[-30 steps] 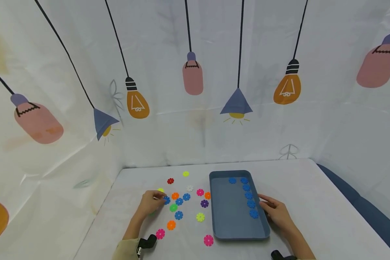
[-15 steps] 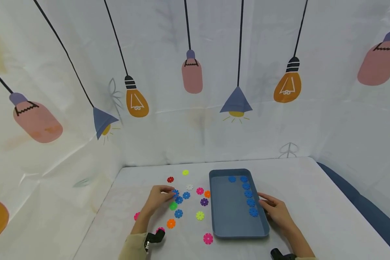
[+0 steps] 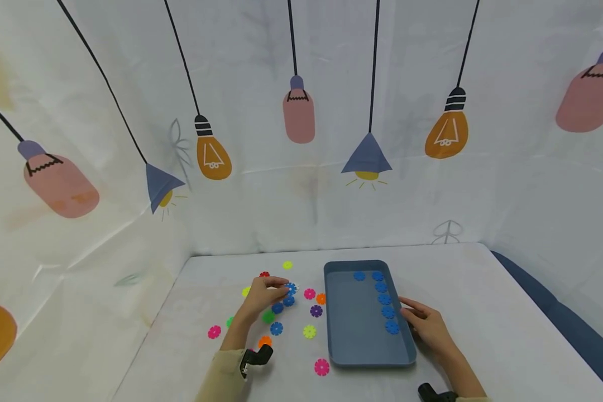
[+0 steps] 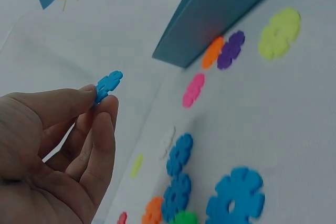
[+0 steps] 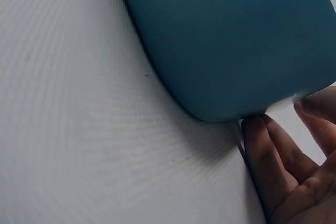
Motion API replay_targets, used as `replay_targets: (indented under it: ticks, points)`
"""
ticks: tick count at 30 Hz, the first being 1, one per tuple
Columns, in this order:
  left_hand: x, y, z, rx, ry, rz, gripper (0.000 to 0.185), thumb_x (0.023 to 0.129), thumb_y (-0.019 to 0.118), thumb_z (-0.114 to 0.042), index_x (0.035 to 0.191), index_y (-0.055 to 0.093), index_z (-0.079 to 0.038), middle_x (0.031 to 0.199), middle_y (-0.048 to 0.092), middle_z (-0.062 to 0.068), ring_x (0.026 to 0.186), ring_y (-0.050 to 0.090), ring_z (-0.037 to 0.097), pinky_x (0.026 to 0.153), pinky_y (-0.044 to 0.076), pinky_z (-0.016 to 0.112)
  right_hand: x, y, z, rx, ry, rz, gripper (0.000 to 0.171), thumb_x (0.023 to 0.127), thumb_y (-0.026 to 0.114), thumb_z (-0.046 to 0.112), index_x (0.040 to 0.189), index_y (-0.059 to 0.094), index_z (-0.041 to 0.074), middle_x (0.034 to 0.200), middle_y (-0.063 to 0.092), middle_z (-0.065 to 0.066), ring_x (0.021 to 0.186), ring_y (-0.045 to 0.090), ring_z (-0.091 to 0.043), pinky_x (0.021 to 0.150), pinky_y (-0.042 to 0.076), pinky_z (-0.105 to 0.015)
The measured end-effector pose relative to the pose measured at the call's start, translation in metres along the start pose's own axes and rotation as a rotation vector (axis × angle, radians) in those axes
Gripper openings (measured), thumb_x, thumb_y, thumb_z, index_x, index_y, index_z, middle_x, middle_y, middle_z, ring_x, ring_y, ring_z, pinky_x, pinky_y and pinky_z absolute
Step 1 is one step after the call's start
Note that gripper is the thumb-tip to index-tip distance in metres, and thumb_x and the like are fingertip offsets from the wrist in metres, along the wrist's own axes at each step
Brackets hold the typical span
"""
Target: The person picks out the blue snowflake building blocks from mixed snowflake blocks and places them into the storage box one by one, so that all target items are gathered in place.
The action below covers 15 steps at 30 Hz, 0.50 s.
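My left hand (image 3: 261, 296) has lifted clear of the white table (image 3: 482, 301) with a blue snowflake disc (image 4: 108, 85) pinched between thumb and fingertips; a second ago that hand was low over the loose pieces at the left of the cluster, and it has since travelled right and away from me. In the head view the disc (image 3: 291, 288) sits at the fingertips above the scatter, well short of the blue tray (image 3: 354, 340). In the wrist view it is held on edge, in the air, touching nothing but my fingers.

My right hand (image 3: 427, 326) has not shifted: its fingers rest, relaxed and nearly straight, against the outer wall of the tray's right side, grasping nothing. The right wrist camera shows fingertips (image 5: 257, 129) touching the tray's rounded corner (image 5: 220, 51).

Six blue discs (image 3: 384, 300) lie in a line along the tray's right side. On the table to its left remain three more blue discs (image 3: 276, 328), with a green (image 3: 268, 317), purple (image 3: 316, 311), yellow-green (image 3: 309, 332), orange (image 3: 321, 298) and several pink ones (image 3: 321, 367).

I judge that the pick is done and the carry toward the tray is in hand; with blue pieces left on the table, the sorting looks well along but unfinished.
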<state>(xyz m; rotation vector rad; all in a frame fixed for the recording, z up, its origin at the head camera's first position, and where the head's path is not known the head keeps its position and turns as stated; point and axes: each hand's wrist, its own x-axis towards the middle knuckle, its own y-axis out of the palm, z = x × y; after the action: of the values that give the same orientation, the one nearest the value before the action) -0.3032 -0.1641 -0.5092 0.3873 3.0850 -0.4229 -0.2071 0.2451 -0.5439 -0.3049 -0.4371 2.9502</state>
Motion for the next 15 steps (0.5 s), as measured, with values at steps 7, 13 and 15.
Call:
replay_targets:
  ticks: [7,13,15]
  points:
    - [0.01,0.016,-0.012,-0.047,0.013,0.031,0.027,0.089,0.073,-0.017,0.111,0.07,-0.001,0.1,0.067,0.012,0.087,0.07,0.025,0.079,0.057,0.036,0.0,-0.001,0.001,0.004,-0.001,0.002,0.05,0.096,0.063,0.027,0.139,0.053,0.005,0.12,0.062,-0.019,0.096,0.06,-0.022,0.069,0.052,-0.031]
    - [0.016,0.028,-0.016,-0.061,0.029,0.031,0.026,0.089,0.073,-0.017,0.109,0.071,0.0,0.096,0.069,0.011,0.083,0.07,0.023,0.075,0.058,0.032,0.0,-0.001,0.0,0.006,0.004,0.003,0.05,0.095,0.064,0.028,0.139,0.053,0.005,0.12,0.062,-0.019,0.097,0.061,-0.022,0.071,0.053,-0.031]
    - [0.018,0.032,-0.017,-0.062,0.029,0.033,0.026,0.088,0.074,-0.017,0.109,0.071,-0.001,0.095,0.069,0.011,0.082,0.07,0.022,0.074,0.058,0.032,0.0,-0.001,0.0,0.004,0.003,0.003,0.05,0.095,0.063,0.028,0.139,0.053,0.006,0.12,0.062,-0.019,0.097,0.061,-0.022,0.071,0.053,-0.031]
